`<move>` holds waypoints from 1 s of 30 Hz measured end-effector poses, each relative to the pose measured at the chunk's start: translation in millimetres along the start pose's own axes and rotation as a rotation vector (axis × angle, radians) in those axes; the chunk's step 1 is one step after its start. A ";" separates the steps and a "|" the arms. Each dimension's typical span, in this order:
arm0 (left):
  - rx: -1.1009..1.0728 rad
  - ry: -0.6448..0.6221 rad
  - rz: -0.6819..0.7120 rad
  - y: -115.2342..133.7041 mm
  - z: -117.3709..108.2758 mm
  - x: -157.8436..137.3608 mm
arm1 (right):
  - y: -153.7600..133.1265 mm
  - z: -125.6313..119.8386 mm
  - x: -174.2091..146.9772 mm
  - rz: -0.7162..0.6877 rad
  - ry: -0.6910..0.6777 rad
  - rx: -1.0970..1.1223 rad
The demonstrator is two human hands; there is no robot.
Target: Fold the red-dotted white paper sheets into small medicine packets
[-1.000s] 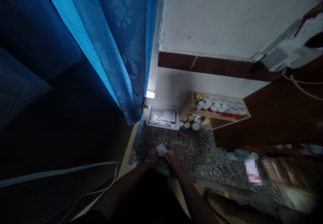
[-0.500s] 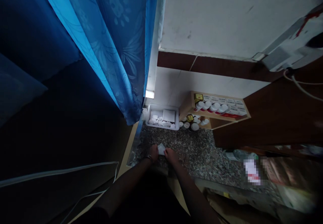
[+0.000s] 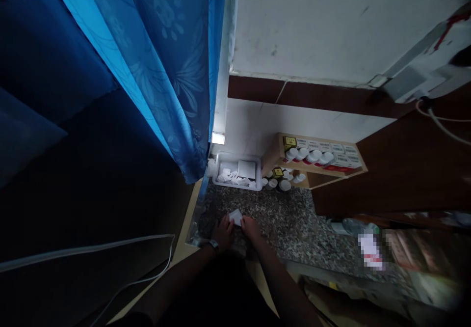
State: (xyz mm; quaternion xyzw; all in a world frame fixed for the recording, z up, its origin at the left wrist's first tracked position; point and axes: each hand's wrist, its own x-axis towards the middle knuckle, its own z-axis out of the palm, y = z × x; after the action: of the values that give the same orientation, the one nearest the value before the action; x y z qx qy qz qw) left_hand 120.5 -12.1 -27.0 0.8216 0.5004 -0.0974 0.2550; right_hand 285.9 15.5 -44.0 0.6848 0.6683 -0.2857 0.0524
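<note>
Both hands meet low in the middle of the frame, on the speckled stone counter [image 3: 287, 224]. Left hand [image 3: 222, 230] lies with its fingers bent on the left edge of a small white paper [image 3: 236, 217], and the right hand [image 3: 250, 227] pinches the same paper from the right side — the paper sits between the two sets of fingertips, a little lifted at its far corner. A watch [image 3: 212, 243] is on the left wrist.

Further up the counter, against the wall, stands a white plastic tray [image 3: 257, 185] with many small folded papers inside. Just right of it is a wooden shelf [image 3: 316, 170] with two levels, holding rows of small white-capped bottles [image 3: 311, 156].

A blue curtain [image 3: 162, 71] hangs over the upper left of the frame — its lower end is near the tray. A thin white cable [image 3: 91, 251] runs across the dark lower left.
</note>
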 end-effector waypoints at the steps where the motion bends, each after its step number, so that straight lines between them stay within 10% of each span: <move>1: -0.005 -0.011 -0.011 0.6 -1.8 1.1 | -0.7 -0.7 -0.3 0.008 0.003 0.002; 19: 0.085 0.037 -0.038 5.8 -0.7 1.2 | 9.3 51.8 -35.8 -0.281 0.236 -0.221; 30: 0.084 0.054 -0.036 -6.2 3.6 5.7 | 24.0 31.4 -45.2 -0.462 0.210 -0.173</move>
State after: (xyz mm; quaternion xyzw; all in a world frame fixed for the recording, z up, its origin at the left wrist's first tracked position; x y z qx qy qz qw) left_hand 118.2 -7.3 -34.4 0.8249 0.5172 -0.1005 0.2049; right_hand 301.1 -41.2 -56.8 0.5330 0.8306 -0.1593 -0.0255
